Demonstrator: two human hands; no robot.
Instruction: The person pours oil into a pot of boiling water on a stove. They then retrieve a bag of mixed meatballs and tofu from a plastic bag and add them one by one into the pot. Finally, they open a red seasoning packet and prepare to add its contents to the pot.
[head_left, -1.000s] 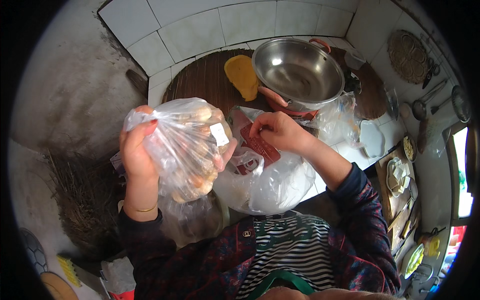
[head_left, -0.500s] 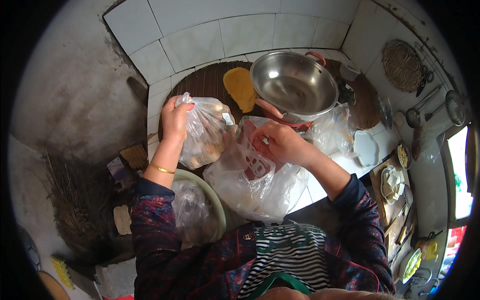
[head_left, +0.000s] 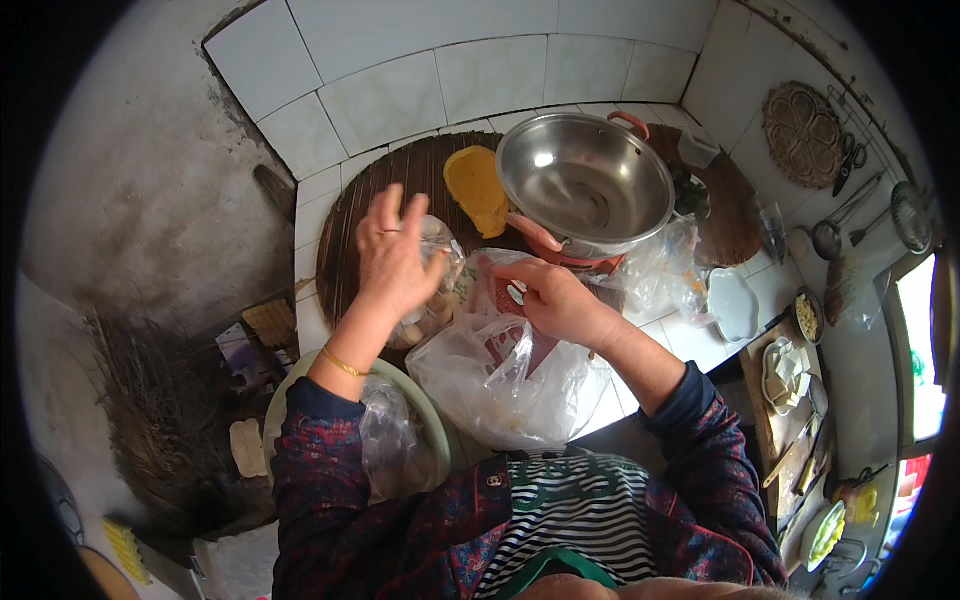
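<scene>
Fingers of the left hand [head_left: 392, 265] are spread and blurred over a clear bag of roundish brown pieces [head_left: 431, 315], which sits on the dark wooden board [head_left: 345, 235] atop the tiled desk [head_left: 690, 338]. From that palm the clear bag lies below and toward the person's right, partly hidden; what shows of its long axis runs roughly away from the body, leaning a little right at the far end. The left hand is clearly the nearer one to it, though whether the thumb touches the film I cannot tell. Just to the right, the white carrier bag [head_left: 500, 395] with red print sags over the near edge, and the right hand [head_left: 565, 305] has its fingers curled at the bag's upper part, seemingly pinching the film. The steel pot [head_left: 590, 175] stands beyond that hand, with a flat yellow piece [head_left: 474, 190] beside it. Half a second ago the left fingers were gripping the gathered neck of the clear bag; now they are opened out and the clear bag is down on the board. The right hand has hardly shifted, and more of the pale green basin [head_left: 438, 425] shows near the left forearm.
</scene>
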